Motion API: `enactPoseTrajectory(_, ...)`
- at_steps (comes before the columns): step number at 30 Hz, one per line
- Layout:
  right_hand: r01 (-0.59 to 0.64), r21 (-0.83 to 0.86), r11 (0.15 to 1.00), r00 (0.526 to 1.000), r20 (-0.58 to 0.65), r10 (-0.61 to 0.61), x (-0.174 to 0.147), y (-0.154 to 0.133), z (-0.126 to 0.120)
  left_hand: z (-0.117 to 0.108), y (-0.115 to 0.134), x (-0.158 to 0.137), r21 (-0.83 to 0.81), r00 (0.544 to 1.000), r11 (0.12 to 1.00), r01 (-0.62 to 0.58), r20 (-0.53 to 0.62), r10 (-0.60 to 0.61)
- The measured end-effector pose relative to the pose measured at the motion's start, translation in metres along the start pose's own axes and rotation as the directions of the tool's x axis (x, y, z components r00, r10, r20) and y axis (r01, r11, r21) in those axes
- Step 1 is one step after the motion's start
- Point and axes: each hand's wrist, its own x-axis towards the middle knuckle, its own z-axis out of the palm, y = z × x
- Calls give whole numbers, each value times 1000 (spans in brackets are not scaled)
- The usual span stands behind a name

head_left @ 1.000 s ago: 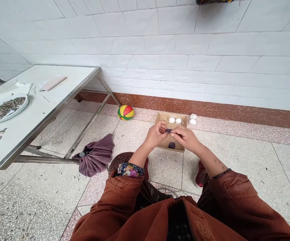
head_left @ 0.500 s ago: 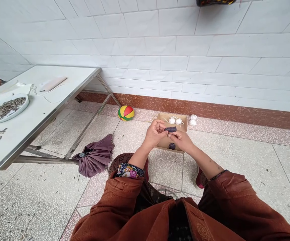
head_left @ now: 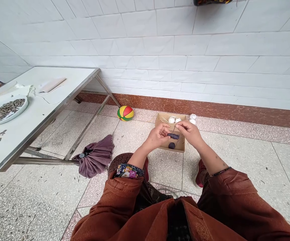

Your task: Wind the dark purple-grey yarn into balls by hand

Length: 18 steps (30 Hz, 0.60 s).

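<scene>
My left hand (head_left: pixel 158 135) is closed on one end of a small roll wound with dark purple yarn (head_left: pixel 174 136). To its right and slightly higher, my right hand (head_left: pixel 188 131) pinches a thin dark strand of that yarn, pulled up off the roll. Both hands are over a shallow cardboard box (head_left: pixel 181 147) on the floor. A dark ball of yarn (head_left: pixel 171 145) lies in the box below the roll. White balls of yarn (head_left: pixel 171 119) sit at the box's far end, partly behind my right hand.
More white balls (head_left: pixel 192 116) lie beside the box near the wall. A colourful ball (head_left: pixel 125 113) and a purple cloth (head_left: pixel 97 155) are on the floor to the left. The metal-framed table (head_left: pixel 79 75) carries a plate of seeds (head_left: pixel 6 109). Another person's hand shows at the far left.
My right hand has left the roll and moved up and right, drawing out a strand. My left hand still holds the roll, now slightly lower.
</scene>
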Motion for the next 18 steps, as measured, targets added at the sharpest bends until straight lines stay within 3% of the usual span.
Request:
enactPoseTrajectory(2,-67,2,998,998,-3,67,1,12,4,-1,5,-1,-114,1000,993,25,8,-24)
enactPoseTrajectory(5,-102,-19,995,991,83,103,-5,22,17,-5,7,1,-199,997,980,18,-70,-33)
enactPoseTrajectory(7,-66,-42,997,982,172,72,-12,19,25,-7,4,3,-158,988,987,6,-149,-30)
enactPoseTrajectory(11,72,-63,995,948,315,-49,-24,2,29,-9,-7,5,89,961,994,55,-275,-28)
enactPoseTrajectory(14,120,-68,991,964,246,-100,-23,-7,22,-8,-12,4,224,965,973,63,-261,-2)
enactPoseTrajectory(18,131,-69,989,988,94,-124,-11,-5,8,-5,-9,1,258,991,966,-8,-124,42)
